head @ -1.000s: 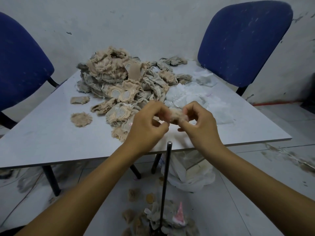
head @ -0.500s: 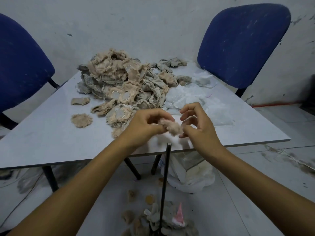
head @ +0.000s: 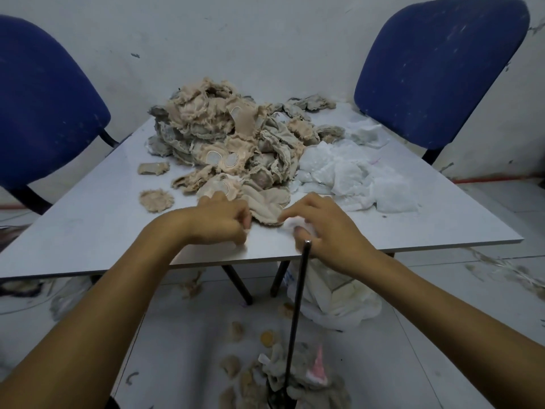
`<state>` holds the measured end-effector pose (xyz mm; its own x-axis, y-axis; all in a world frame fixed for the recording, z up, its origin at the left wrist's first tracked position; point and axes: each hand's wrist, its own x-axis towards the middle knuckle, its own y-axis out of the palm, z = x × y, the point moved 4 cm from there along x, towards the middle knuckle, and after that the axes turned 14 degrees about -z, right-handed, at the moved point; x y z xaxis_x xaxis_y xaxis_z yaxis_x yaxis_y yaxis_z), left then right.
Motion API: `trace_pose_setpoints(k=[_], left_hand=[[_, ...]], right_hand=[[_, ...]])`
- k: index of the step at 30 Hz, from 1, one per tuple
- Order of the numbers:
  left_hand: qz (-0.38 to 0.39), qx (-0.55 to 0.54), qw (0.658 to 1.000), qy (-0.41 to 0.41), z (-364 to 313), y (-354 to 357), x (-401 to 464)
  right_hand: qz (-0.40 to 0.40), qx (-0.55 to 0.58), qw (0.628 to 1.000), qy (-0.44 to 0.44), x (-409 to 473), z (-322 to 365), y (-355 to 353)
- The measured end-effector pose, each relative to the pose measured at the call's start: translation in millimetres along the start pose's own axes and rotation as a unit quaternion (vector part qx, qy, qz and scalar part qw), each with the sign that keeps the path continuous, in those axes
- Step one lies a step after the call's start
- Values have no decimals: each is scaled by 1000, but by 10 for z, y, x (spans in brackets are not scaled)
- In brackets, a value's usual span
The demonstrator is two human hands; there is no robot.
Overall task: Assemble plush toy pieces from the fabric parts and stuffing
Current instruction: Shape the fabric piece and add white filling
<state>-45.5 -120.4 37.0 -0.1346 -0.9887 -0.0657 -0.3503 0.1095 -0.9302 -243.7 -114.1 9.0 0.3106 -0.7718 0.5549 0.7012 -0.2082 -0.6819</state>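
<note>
Just in front of the fabric pile (head: 236,149), the curled left hand (head: 219,221) and the right hand (head: 327,228), pinching white stuffing (head: 295,223), seem ready to fill a piece next.

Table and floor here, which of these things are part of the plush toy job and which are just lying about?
Part of the job:
beige fabric pile
white stuffing
beige piece between the hands
white wad under the right hand
left hand

Just lying about:
blue chairs
white bag under the table
black rod
scraps on the floor
</note>
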Motion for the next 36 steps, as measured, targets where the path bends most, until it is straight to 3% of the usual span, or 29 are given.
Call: trace_pose_setpoints(k=[3, 6, 10, 13, 15, 19, 22, 26, 31, 36], left_hand=[[-14, 8, 1000, 9, 19, 38, -17], [-78, -55, 991, 88, -102, 78, -13], [-188, -39, 970, 151, -214, 211, 36], [-262, -34, 948, 179, -280, 284, 61], [-295, -96, 934, 175, -328, 284, 72], [-274, -274, 910, 148, -410, 233, 122], [-244, -387, 881, 121, -424, 232, 147], [-187, -384, 893, 139, -411, 310, 165], [-209, -342, 906, 137, -379, 351, 179], [-169, -472, 862, 67, -362, 347, 207]], right_hand=[[85, -138, 980, -111, 3, 81, 187], [85, -201, 974, -65, 59, 0, 202], [88, -200, 976, 18, 163, -179, 62], [52, -159, 986, -1, 122, -136, 12], [15, -94, 995, -21, 109, -91, 7], [-84, 42, 995, 29, 148, -76, -71], [-116, 148, 977, 104, 118, -137, -82], [-135, 215, 956, 150, 111, -225, -107], [-63, 245, 956, 150, 125, -235, -107], [39, 311, 936, 158, 103, -203, -133]])
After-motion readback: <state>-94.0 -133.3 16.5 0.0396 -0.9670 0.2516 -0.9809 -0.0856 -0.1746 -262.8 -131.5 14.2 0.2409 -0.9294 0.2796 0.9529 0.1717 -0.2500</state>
